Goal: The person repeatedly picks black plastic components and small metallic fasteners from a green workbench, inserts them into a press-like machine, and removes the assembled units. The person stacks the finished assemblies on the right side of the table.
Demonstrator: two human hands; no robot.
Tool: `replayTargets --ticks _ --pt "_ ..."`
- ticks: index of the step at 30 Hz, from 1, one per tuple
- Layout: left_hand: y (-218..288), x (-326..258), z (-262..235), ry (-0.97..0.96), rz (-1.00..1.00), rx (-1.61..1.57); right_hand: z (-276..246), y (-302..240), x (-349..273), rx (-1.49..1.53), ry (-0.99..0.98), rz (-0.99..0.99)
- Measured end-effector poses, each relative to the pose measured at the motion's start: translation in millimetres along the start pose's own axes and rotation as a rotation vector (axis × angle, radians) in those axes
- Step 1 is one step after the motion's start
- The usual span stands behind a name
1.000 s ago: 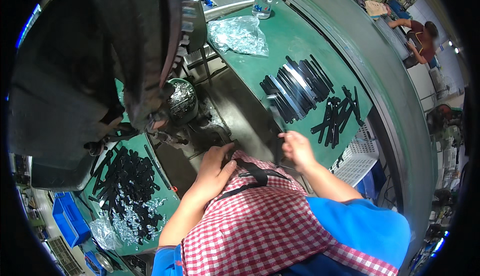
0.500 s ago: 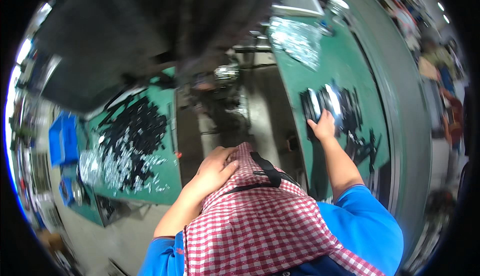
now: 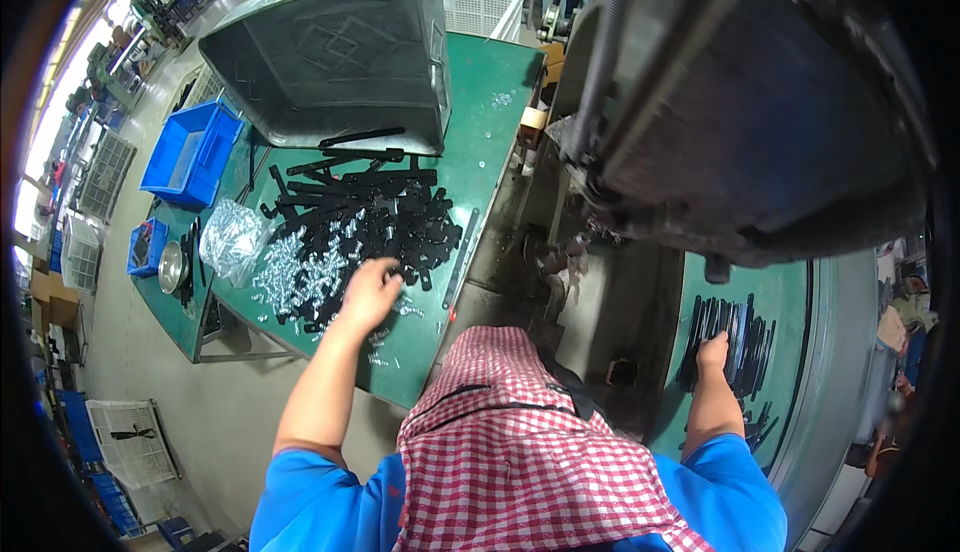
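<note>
My left hand (image 3: 370, 294) is over the near side of a heap of black flat strips (image 3: 370, 197), beside a spread of small silver fasteners (image 3: 305, 272). Its fingers are bent and slightly apart, and I make out nothing held between them. Off to the right, my right hand (image 3: 712, 352) rests on a row of dark strips (image 3: 755, 352) lying side by side. Its fingers are curled down onto them, partly hidden by the back of the hand.
A large grey tub (image 3: 340, 52) lies tipped on its side behind the heap. Left of it are a blue bin (image 3: 192, 157), a clear plastic bag (image 3: 235, 242) and a metal bowl (image 3: 173, 267). A big dark machine (image 3: 760, 122) overhangs the gap between the green tables.
My view has swung left. My left hand has gone from the checked apron to the heap on the left table. My right hand stays at the row of strips, its fingers now more closed.
</note>
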State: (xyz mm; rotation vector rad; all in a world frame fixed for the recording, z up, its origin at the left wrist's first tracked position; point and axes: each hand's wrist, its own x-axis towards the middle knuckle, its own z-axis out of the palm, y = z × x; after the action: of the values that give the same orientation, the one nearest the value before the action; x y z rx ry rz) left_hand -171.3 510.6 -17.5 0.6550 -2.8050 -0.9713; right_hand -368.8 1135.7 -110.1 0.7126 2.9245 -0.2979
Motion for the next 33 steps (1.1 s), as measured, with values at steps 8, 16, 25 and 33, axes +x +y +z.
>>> replayTargets --ticks 8,16,25,33 --pt "-65 162 -37 0.036 -0.175 0.658 -24 8 -32 -0.19 -0.019 0.152" --pt "-103 192 -43 -0.231 0.238 0.856 -80 -23 -61 1.225 0.114 0.083" --pt "-80 164 -40 -0.27 0.009 0.734 -68 -144 -156 1.4 -0.318 -0.134" --pt "-92 109 -42 -0.066 0.346 0.47 -100 -147 -195 1.425 -0.342 -0.105"
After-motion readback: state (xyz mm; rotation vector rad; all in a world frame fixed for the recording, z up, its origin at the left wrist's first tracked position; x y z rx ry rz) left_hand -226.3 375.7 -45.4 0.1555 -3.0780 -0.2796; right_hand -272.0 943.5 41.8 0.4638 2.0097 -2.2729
